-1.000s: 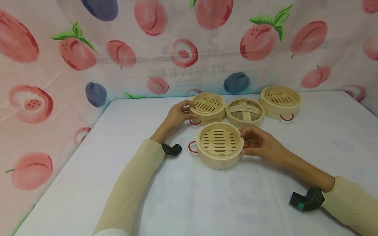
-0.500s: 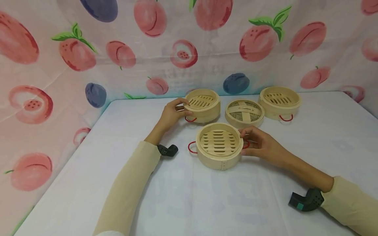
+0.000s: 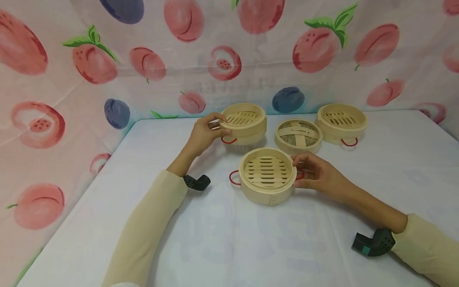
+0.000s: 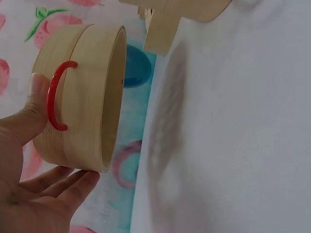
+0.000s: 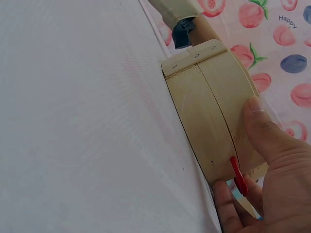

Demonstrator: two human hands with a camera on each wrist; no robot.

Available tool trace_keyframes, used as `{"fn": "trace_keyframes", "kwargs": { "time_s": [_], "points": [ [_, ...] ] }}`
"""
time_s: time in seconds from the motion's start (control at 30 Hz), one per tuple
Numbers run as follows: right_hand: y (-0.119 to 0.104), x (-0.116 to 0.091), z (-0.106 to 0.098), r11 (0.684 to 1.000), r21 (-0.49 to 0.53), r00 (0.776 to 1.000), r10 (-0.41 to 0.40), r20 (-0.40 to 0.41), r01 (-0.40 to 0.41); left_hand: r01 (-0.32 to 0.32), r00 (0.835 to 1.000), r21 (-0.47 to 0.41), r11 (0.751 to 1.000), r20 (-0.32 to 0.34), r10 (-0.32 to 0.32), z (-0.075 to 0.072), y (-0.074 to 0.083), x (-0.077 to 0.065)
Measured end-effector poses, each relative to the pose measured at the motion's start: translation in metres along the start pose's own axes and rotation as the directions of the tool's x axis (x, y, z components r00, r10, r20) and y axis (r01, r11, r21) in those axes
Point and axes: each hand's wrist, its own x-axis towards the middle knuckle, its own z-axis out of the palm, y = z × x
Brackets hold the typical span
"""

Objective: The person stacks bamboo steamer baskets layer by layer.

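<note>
White cloth (image 3: 229, 243) is spread over the table, backed by a peach-and-plum print backdrop (image 3: 258, 54). 4 round bamboo pieces are seen: 3 slatted steamer baskets and 1 woven lid (image 3: 299, 138).

Rear-left basket (image 3: 247, 133) is gripped by the left hand (image 3: 202, 135) at its left side: thumb on the wall, fingers round the far side, red handle (image 4: 51, 97) between them in the left wrist view. Held clear of the cloth, shadow thrown below; close to level, slight tilt can't be ruled out.

Front basket (image 3: 267, 196) is seated on the cloth. Its right side is pinched by the right hand (image 3: 324, 177), thumb and fingers either side of the right handle (image 3: 301, 174). Left loop (image 3: 230, 177) is left free.

Key relation: the raised basket is placed behind and slightly left of the front basket, higher, apart from it, not over it. Left hand is the nearer to the raised basket, right hand to the seated 1. Both are round, so no long axis; only the handle line gives direction. On the front basket that line is run roughly left to right.

Lid is set just behind and right of the front basket, untouched by either hand. Back-right basket (image 3: 342, 124) is stood beside the lid; contact between those 2 can't be confirmed.
</note>
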Motion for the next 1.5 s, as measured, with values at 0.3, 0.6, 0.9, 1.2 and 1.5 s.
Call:
{"fn": "trace_keyframes", "kwargs": {
  "time_s": [0.3, 0.6, 0.9, 1.2, 1.5],
  "points": [
    [0.000, 0.001, -0.002, 1.000, 0.002, 1.000, 0.005, -0.006, -0.005, -0.036, 0.999, 0.002, 0.999, -0.015, 0.036, 0.006, 0.016, -0.009],
    [0.001, 0.000, -0.004, 1.000, 0.006, 1.000, 0.014, -0.008, -0.014, -0.036, 0.999, -0.018, 0.999, 0.014, 0.036, 0.016, 0.043, -0.032],
    [0.001, 0.001, -0.004, 1.000, 0.019, 1.000, 0.012, 0.005, -0.012, -0.056, 0.998, 0.042, 0.998, -0.013, 0.056, 0.029, 0.062, -0.060],
    [0.001, 0.001, -0.003, 1.000, 0.008, 1.000, 0.005, 0.004, -0.005, -0.035, 0.999, 0.091, 0.995, -0.008, 0.036, 0.033, 0.064, -0.071],
    [0.001, 0.001, -0.002, 1.000, 0.010, 1.000, 0.008, 0.002, -0.008, -0.018, 1.000, 0.075, 0.997, 0.016, 0.017, 0.032, 0.065, -0.076]
  ]
}}
